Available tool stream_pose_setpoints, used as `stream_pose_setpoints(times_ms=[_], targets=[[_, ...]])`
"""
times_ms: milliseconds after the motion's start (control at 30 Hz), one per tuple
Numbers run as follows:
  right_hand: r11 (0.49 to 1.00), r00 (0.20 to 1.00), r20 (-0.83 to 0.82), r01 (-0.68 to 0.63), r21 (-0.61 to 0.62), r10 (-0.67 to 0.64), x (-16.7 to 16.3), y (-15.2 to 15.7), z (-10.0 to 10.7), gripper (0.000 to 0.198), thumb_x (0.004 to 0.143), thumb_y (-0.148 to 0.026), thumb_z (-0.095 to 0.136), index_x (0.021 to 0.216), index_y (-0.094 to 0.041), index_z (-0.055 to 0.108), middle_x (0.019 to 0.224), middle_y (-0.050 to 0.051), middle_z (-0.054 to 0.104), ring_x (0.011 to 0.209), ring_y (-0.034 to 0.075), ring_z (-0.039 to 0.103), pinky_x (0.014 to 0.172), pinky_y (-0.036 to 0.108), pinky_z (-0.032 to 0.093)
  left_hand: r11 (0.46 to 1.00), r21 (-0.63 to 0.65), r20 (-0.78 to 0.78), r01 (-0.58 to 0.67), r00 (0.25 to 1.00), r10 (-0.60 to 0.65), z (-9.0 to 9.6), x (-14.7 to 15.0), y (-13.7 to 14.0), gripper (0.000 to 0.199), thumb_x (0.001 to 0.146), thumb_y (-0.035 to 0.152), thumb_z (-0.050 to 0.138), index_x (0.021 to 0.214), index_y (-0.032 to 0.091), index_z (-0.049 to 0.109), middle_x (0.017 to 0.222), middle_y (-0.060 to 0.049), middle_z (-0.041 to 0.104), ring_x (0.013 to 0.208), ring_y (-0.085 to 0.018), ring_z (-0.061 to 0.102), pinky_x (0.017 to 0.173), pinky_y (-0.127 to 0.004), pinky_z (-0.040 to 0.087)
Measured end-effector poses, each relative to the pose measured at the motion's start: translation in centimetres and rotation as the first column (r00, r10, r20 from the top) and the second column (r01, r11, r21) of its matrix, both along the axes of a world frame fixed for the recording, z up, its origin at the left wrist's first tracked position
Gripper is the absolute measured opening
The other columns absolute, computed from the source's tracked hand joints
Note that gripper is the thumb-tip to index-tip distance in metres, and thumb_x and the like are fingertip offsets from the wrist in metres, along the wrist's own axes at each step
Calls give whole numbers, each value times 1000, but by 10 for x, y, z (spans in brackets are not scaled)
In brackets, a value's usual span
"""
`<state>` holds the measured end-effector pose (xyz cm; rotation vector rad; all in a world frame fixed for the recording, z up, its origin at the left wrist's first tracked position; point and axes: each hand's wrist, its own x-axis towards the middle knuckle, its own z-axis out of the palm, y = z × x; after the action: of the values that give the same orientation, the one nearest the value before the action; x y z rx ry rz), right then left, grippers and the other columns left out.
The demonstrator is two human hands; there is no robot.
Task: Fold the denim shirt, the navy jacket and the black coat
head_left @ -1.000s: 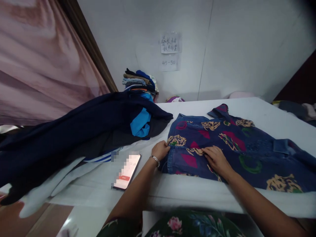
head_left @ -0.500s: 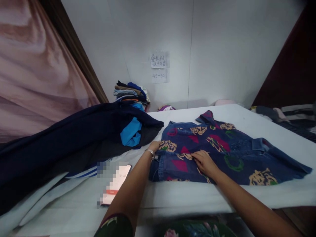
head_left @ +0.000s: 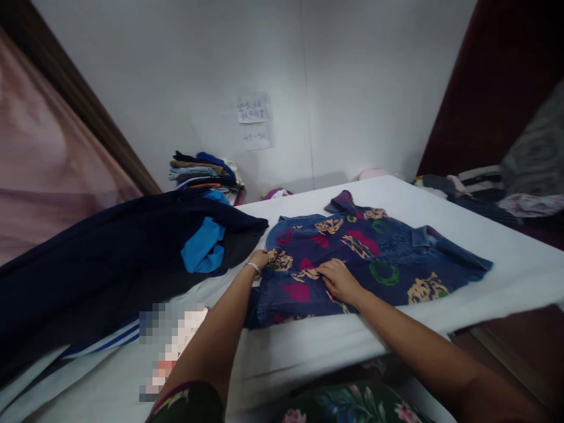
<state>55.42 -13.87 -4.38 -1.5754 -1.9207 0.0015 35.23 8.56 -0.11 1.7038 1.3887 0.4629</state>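
head view, left hand at shirt edge, right hand mid-shirt, table beyond

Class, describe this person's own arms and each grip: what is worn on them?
The left grip and right grip are ungloved. A silver-coloured bracelet circles the left wrist; the right wrist shows none. The left sleeve is dark green with yellowish and reddish markings; no right sleeve shows clearly.

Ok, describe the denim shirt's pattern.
The denim shirt has magenta, tan and green shapes on blue; head view.
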Motion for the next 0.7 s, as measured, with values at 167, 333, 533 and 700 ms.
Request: stream_pose_setpoints(times_ms=[167,333,533,700], targets=[[998,999,26,22,-66,-20,-3,-1,7,34,86,-11,47,115,-21,61,110,8,65,105,19,55,102,44,28,987,160,-247,11,968,29,6,-2,10,20,66,34,66,60,17,58,70,-12,68,84,-29,64,59,-27,40],[991,998,54,36,-131,-29,0,3,5,30,87,-13,49,113,-21,61,108,7,66,105,20,56,98,41,30,966,251,-443,61,894,59,6,-15,16,15,65,29,63,55,18,59,70,-12,68,77,-29,66,58,-28,43],[991,1000,11,22,-132,-20,0,7,4,30,86,-14,50,113,-21,61,110,7,67,106,20,57,97,41,32,839,544,-305,-5,930,203,32,-14,-27,34,82,35,44,102,17,66,104,-14,69,93,-29,64,73,-36,49],[997,983,-178,52,50,-42,17,-7,19,33,87,-17,50,119,-24,59,121,7,63,115,18,54,102,40,32,666,577,-439,473,867,-235,1,-3,-82,33,83,39,46,101,21,66,108,-9,68,102,-25,61,90,-36,46]])
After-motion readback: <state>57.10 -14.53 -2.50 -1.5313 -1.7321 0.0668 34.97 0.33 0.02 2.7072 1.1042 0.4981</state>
